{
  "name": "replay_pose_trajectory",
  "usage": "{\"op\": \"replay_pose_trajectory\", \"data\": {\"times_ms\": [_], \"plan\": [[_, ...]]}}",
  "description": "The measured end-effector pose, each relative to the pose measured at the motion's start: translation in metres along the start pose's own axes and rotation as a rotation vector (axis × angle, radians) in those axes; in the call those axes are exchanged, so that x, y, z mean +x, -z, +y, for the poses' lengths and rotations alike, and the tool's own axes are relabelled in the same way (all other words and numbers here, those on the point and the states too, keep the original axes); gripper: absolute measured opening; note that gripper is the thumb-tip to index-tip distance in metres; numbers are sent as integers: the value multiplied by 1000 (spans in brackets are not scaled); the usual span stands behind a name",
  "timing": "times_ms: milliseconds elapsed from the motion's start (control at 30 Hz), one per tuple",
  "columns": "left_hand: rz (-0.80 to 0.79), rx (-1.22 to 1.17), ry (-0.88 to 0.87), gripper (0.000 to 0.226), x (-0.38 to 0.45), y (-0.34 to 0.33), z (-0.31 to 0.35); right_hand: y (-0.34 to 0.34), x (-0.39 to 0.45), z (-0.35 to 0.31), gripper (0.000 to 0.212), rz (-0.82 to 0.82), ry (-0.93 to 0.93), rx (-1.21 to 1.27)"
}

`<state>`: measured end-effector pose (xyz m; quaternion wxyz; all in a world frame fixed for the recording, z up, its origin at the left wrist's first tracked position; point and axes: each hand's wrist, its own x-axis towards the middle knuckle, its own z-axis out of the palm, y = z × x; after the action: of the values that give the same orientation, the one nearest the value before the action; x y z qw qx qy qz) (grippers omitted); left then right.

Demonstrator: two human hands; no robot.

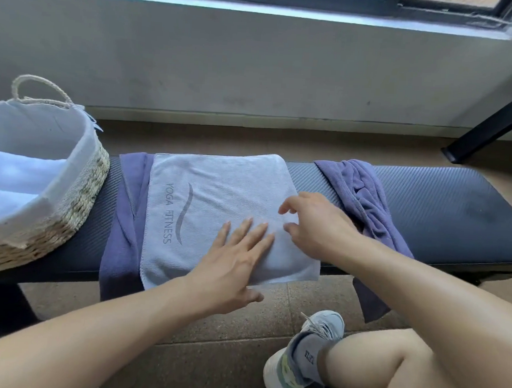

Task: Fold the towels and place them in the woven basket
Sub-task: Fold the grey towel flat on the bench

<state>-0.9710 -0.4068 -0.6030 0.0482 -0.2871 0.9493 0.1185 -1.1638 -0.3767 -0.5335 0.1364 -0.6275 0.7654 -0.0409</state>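
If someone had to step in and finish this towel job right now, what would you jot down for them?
Left hand: flat, fingers straight, pressing on the light grey towel.
Right hand: over the towel's right edge, fingers loosely curled; holds nothing I can see.
Light grey towel lies partly folded on the black bench, on top of a purple towel.
Another purple towel is crumpled at the right.
Woven basket at the left already holds pale folded cloth.
Left: finish this fold, basket it, then fold both purple ones.
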Motion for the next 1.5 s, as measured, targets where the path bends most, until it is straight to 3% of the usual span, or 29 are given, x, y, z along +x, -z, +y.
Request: {"op": "replay_pose_trajectory", "data": {"times_ms": [100, 167, 267, 400, 500, 700, 867, 933, 1000, 1133, 1300, 1367, 1500], "plan": [[11, -86, 161, 93, -12, 12, -11, -25, -4, -20, 49, -6, 210, -18], [112, -132, 271, 92, -16, 17, -26, -35, 3, -29, 54, -19, 257, -3], [203, -118, 388, 98, -25, 18, -58, -39, 20, -35, 60, -21, 232, 8], [62, -20, 377, 94, -37, 10, -84, -55, 30, -23, 80, -145, 91, -15], [49, -11, 357, 91, -38, 9, -86, -64, 29, -11, 85, -153, 99, -26], [-5, 10, 308, 99, -44, 11, -85, -68, 22, -11, 86, -76, 120, -58], [-111, -121, 290, 90, -66, 41, -92, -58, 25, -14, 86, -165, 102, -57], [-82, -213, 340, 74, -80, 59, -97, -47, 24, -23, 84, -208, 83, -88], [-41, -243, 385, 66, -93, 68, -102, -38, 23, -40, 75, -151, 105, -149], [-38, -301, 439, 82, -100, 71, -105, -37, 4, -86, 57, -59, 308, -53], [-44, -181, 490, 88, -111, 65, -113, -75, -22, -121, 63, -106, 594, -86], [4, -113, 539, 83, -118, 55, -123, -90, -25, -126, 64, -44, 568, -126], [116, -254, 572, 85, -120, 47, -126, -107, -22, -134, 53, 113, 525, -202]]}}
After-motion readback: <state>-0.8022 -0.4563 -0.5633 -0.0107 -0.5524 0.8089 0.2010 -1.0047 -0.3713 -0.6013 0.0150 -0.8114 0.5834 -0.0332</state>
